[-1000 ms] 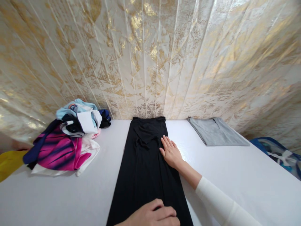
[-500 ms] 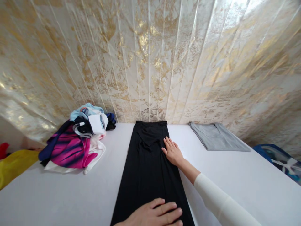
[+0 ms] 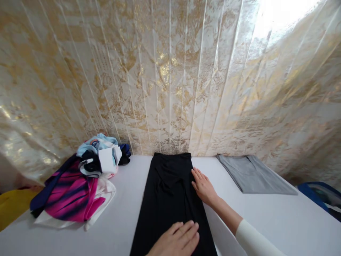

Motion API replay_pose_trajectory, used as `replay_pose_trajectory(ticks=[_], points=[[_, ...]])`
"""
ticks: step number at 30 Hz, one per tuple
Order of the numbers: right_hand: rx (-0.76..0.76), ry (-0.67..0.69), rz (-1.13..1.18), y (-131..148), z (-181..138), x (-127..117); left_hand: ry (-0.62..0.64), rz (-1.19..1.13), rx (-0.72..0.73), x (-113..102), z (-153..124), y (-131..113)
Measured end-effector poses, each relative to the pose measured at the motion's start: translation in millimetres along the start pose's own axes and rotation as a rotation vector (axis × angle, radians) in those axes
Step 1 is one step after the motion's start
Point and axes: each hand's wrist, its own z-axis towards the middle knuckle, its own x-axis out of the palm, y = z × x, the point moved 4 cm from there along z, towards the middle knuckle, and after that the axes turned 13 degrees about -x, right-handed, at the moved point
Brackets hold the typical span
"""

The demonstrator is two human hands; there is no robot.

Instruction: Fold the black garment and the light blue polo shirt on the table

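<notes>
A pair of black trousers or similar long black garment (image 3: 170, 209) lies lengthwise on the white table, its waistband at the far end by the wall. Wrinkles and a raised fold show in its upper half. My left hand (image 3: 178, 240) rests flat on the lower middle of the black cloth, fingers outstretched. Along the garment's upper right edge lies my right hand (image 3: 204, 186), also flat, with its fingertips on the fabric's border. Neither hand grips anything. The garment's near end runs out of view.
Left of the garment a heap of crumpled clothes (image 3: 71, 195) sits on the white table (image 3: 119, 220). A folded grey garment (image 3: 255, 176) lies at the back right. Yellow cloth (image 3: 16, 208) and a blue-edged bag (image 3: 319, 199) flank the table. A gold-patterned covering (image 3: 165, 78) hangs behind.
The view has tilted up, so everything sits lower. My right hand has shifted slightly outward along the garment's right edge. My left hand's fingers have drawn closer together and lie farther up the cloth.
</notes>
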Motion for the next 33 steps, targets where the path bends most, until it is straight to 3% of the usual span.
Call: replay_pose_trajectory(ticks=[4,8,10,14,16,21,26,29,33], points=[[-0.104,-0.045,0.060,21,-2,14,-0.069,0.086,-0.042,4,23,20],[-0.063,0.006,0.085,19,6,23,-0.113,-0.011,-0.023,7,18,34],[-0.045,-0.006,0.107,13,13,20,-0.149,-0.071,-0.166,3,12,56],[-0.078,-0.089,0.169,22,32,5,-0.257,-0.056,-0.683,-8,-2,113],[-0.155,-0.076,0.218,39,43,-2,-0.214,-0.048,-0.789,-10,-3,129],[-0.318,0.093,0.369,77,64,-7,-0.132,-0.088,-0.806,-18,3,141],[-0.365,0.182,0.423,81,69,-2,-0.177,-0.183,-0.868,-32,18,174],[-0.323,0.080,0.417,77,73,-1,-0.251,-0.185,-0.987,-38,38,203],[-0.211,-0.185,0.550,70,75,-9,-0.250,-0.163,-1.077,-40,69,226]])
